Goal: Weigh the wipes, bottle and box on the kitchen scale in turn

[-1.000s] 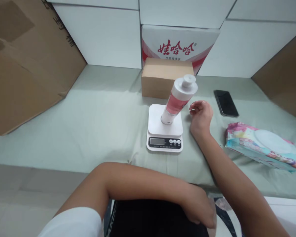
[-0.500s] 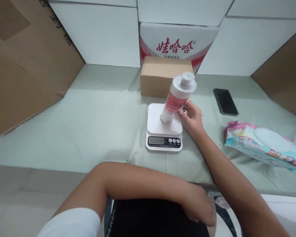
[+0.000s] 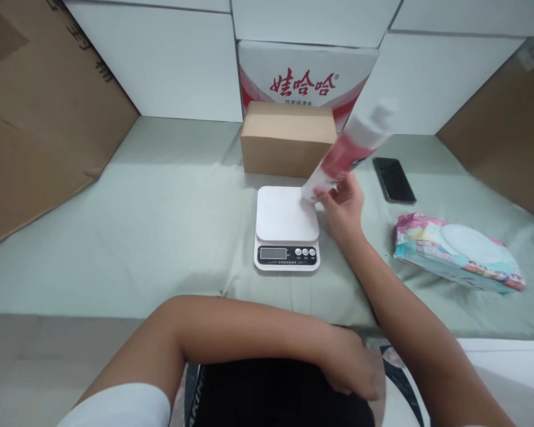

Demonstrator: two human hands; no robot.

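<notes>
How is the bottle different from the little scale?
The bottle is long and round, but the scale is flat and squarish with rounded corners.
The bottle tilts in the right hand, while the scale lies level on the pale green cloth.
The bottle has a pink band; the scale has a dark strip with buttons.
Both have lots of white.

The scale [image 3: 287,216] and bottle [image 3: 343,157] look like smooth plastic. The far brown box [image 3: 289,139] is matt cardboard, the right-hand phone [image 3: 394,179] glossy.
</notes>
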